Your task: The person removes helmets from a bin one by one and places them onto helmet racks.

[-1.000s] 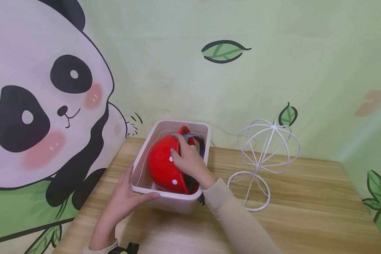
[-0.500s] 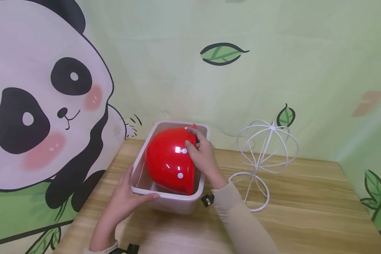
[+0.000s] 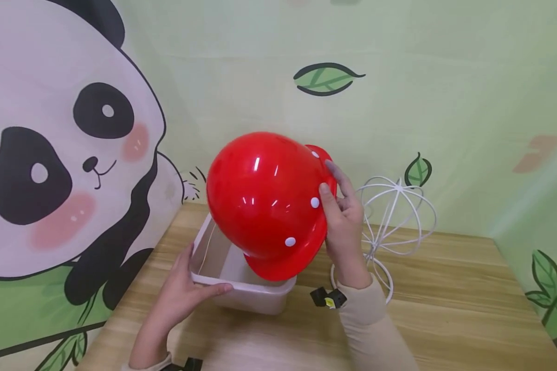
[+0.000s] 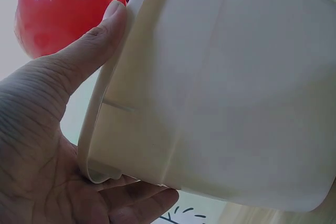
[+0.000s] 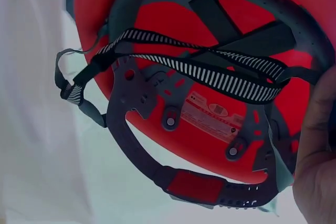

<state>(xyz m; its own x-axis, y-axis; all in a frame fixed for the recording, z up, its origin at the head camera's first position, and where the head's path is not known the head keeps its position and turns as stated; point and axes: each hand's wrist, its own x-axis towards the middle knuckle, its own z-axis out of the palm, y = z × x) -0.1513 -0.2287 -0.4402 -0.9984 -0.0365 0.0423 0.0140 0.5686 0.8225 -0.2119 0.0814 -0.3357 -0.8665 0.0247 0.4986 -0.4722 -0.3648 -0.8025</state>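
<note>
A red hard hat (image 3: 264, 190) with white round studs hangs tilted above a white plastic bin (image 3: 255, 301). My right hand (image 3: 345, 226) grips the hat's edge on its right side, thumb on the outer shell. The right wrist view shows the hat's inside: a dark headband (image 5: 142, 145) and a striped chin strap (image 5: 210, 77). Around the bin's near left corner my left hand (image 3: 181, 286) holds the rim, with the thumb along the front edge. Its fingers show below the bin's corner in the left wrist view. The hat hides the bin's far part.
A white wire stand (image 3: 394, 216) with a globe-shaped top and a ring base is on the wooden table (image 3: 445, 299), right of the bin. Behind the table hangs a green backdrop (image 3: 241, 93) with a printed panda and leaves.
My right hand has lifted the hard hat up out of the bin and shifted it rightward, turning its dome upward. The left hand stays on the bin's rim.
</note>
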